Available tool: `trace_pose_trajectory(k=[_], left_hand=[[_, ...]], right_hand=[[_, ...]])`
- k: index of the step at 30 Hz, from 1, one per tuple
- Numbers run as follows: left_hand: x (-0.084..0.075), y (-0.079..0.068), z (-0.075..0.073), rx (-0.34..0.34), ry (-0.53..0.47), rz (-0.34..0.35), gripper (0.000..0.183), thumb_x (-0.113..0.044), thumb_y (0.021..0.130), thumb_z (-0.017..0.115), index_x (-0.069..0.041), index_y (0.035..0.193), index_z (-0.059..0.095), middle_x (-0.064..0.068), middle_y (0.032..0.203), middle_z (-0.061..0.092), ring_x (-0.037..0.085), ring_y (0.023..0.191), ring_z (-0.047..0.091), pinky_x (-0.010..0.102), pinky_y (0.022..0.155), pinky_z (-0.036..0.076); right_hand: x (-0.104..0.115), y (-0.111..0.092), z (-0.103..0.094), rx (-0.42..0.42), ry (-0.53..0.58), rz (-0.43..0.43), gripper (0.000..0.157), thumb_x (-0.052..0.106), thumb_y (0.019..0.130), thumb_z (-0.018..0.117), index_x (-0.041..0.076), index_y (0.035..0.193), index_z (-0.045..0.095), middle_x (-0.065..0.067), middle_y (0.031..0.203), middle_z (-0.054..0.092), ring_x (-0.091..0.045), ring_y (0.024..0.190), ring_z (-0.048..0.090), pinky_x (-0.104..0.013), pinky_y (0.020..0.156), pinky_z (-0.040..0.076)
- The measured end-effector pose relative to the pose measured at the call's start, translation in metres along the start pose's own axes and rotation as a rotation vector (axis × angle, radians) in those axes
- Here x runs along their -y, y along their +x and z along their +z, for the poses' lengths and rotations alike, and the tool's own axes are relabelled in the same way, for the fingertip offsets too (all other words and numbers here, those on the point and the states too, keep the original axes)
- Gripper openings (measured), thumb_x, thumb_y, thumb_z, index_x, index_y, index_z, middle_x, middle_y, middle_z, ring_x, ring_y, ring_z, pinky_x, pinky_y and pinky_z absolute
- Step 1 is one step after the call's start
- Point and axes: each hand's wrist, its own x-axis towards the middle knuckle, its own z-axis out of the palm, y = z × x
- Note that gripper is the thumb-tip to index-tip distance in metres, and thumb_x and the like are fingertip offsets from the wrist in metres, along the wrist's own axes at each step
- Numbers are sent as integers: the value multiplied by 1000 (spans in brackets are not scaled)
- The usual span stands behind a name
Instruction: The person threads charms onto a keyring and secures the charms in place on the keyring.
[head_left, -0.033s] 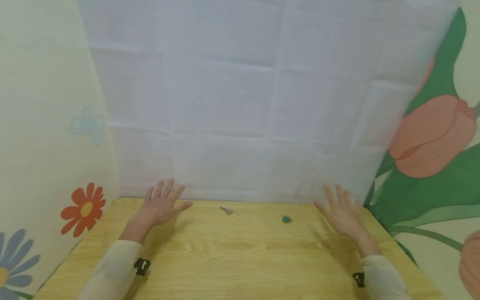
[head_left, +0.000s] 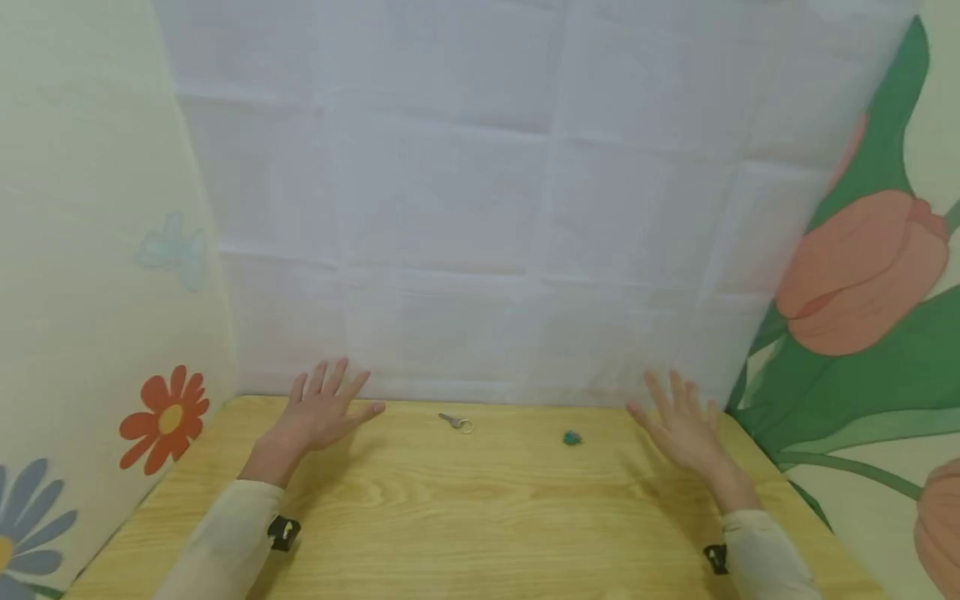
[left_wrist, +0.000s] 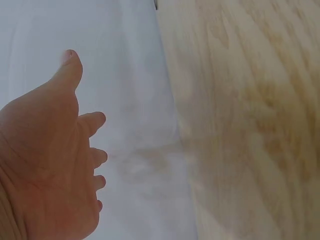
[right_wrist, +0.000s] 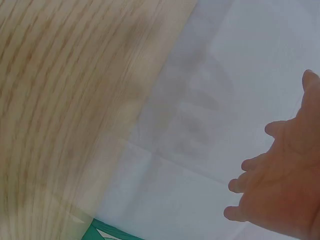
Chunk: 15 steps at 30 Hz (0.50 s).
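Note:
A small key (head_left: 451,420) on a pale ring (head_left: 467,427) lies near the far edge of the wooden table. Farther right on the same tabletop is a small dark green lump (head_left: 572,437), too small to identify. My left hand (head_left: 317,417) hovers left of the key, fingers spread and holding nothing. On the other side my right hand (head_left: 682,432) hovers right of the green thing, its fingers likewise spread. In the left wrist view the left palm (left_wrist: 50,165) shows bare; the right palm (right_wrist: 285,175) does too in the right wrist view.
The light wooden table (head_left: 450,517) ends at a creased white cloth (head_left: 442,200) hanging behind it. Flower-patterned walls rise on both sides, with a red flower (head_left: 171,419) at left and a pink tulip (head_left: 862,271) at right.

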Motion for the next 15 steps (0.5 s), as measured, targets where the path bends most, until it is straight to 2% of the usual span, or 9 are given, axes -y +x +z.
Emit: trace_pose_trajectory(k=[3,6,10,12,15], left_hand=[[-5,-1,-1,-5,-13,6,92,-76,98,33,-10,161,28,29,165,4,53,148,-4,70,110,-10],[-16,-1,0,-28,-27,40,86,-70,100,40,-8,159,33,31,163,12,55,147,3,72,110,-3],[-36,4,10,-54,-46,151,74,-55,101,56,-4,153,42,33,155,30,57,141,22,74,108,12],[-51,9,15,-34,-72,203,66,-46,100,62,-4,149,47,30,150,39,54,138,31,74,106,20],[-78,20,19,14,-152,220,54,-35,100,66,-5,144,54,23,144,51,48,134,42,71,104,27]], right_hand=[[0,0,1,0,8,0,82,64,104,35,13,164,14,-30,164,-4,-59,144,-6,-78,103,-11],[3,-1,6,-2,25,-21,81,62,105,38,8,163,19,-32,163,2,-60,144,1,-78,104,-4],[12,-1,13,41,101,-91,74,49,106,50,-2,156,32,-35,157,25,-57,141,23,-73,108,18],[20,2,17,80,145,-134,66,41,106,56,-6,150,42,-33,150,39,-54,137,35,-69,107,29],[35,10,23,133,175,-181,50,32,105,60,-6,137,56,-25,135,58,-46,125,52,-60,101,42]])
